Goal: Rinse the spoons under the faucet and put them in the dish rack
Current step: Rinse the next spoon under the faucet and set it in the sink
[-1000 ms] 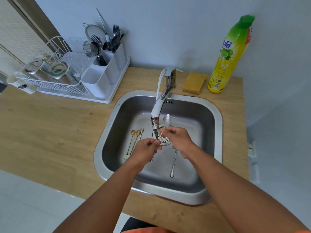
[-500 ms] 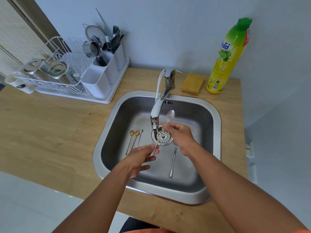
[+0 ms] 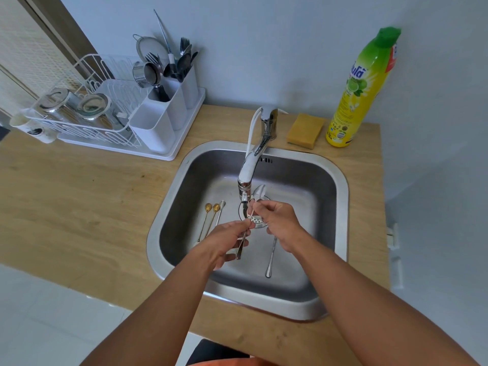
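A silver spoon (image 3: 259, 192) is held just right of the faucet (image 3: 248, 173) nozzle, its bowl up and its handle slanting down toward me. My right hand (image 3: 280, 223) pinches it near the neck. My left hand (image 3: 226, 242) pinches the handle lower down. Two gold spoons (image 3: 203, 223) and a slim silver one (image 3: 220, 210) lie side by side on the sink floor at the left. Another silver spoon (image 3: 271, 257) lies on the floor below my right hand. The white dish rack (image 3: 79, 128) stands on the counter at the far left.
The steel sink (image 3: 340, 207) is set into a wooden counter (image 3: 79, 202). White cutlery holders (image 3: 158, 128) with forks and utensils stand on the rack's near side. A yellow sponge (image 3: 305, 130) and a green-yellow dish soap bottle (image 3: 361, 88) stand behind the sink.
My right hand lifted the spoon beside the nozzle, then lowered it a little. My left hand slipped down the handle, loosened, and has closed on it again.
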The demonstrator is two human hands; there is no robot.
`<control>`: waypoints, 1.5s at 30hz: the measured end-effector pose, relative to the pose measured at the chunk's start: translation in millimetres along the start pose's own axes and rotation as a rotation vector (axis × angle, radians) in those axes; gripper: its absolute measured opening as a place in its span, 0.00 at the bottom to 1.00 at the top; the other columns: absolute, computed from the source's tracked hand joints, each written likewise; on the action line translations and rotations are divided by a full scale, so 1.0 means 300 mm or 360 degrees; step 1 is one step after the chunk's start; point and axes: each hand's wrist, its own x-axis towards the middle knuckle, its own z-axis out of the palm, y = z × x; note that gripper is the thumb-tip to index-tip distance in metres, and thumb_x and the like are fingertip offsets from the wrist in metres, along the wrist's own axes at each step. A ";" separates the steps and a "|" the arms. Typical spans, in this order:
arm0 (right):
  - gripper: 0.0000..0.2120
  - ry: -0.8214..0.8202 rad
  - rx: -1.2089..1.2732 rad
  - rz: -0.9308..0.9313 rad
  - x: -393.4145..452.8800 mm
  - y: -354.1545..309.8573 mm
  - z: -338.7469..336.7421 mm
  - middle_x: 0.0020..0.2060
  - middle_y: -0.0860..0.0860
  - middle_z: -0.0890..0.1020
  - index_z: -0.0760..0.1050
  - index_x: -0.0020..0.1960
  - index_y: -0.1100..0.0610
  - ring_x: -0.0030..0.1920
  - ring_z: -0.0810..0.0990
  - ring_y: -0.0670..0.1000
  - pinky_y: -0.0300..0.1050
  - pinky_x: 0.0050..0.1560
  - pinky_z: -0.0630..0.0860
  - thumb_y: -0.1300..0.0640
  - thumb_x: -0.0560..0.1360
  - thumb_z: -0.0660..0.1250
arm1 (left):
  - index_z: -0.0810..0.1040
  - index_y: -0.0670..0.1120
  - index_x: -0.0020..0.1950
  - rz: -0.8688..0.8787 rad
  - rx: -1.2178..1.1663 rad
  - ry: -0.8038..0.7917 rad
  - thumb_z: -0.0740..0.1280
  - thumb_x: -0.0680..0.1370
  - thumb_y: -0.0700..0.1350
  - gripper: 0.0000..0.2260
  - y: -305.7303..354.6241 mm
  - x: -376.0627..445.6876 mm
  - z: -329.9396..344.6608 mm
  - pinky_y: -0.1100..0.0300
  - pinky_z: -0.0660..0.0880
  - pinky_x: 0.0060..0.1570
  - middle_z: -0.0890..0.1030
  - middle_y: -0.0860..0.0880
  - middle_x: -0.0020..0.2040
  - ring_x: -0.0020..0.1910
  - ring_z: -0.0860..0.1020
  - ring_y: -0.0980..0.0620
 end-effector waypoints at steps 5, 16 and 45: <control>0.06 0.0004 0.0116 -0.0018 -0.015 0.024 0.013 0.39 0.42 0.88 0.88 0.46 0.46 0.32 0.80 0.36 0.33 0.29 0.71 0.50 0.79 0.73 | 0.89 0.53 0.44 0.0149 -0.0096 0.0164 0.72 0.74 0.67 0.18 0.049 -0.005 0.044 0.55 0.72 0.39 0.85 0.57 0.41 0.45 0.84 0.56; 0.08 -0.0052 0.0842 0.0251 0.005 -0.025 -0.056 0.40 0.49 0.87 0.85 0.55 0.60 0.26 0.73 0.40 0.34 0.21 0.63 0.59 0.77 0.74 | 0.85 0.49 0.52 0.0149 -0.0105 -0.0243 0.66 0.82 0.58 0.15 -0.055 -0.073 0.023 0.50 0.77 0.57 0.83 0.50 0.45 0.52 0.84 0.51; 0.08 0.0812 -0.0767 0.0523 0.014 0.273 -0.096 0.37 0.54 0.82 0.88 0.47 0.57 0.39 0.80 0.54 0.39 0.42 0.71 0.56 0.79 0.70 | 0.86 0.49 0.52 0.0319 0.1410 0.0920 0.67 0.81 0.49 0.09 -0.087 0.165 -0.193 0.59 0.73 0.37 0.82 0.50 0.42 0.37 0.78 0.51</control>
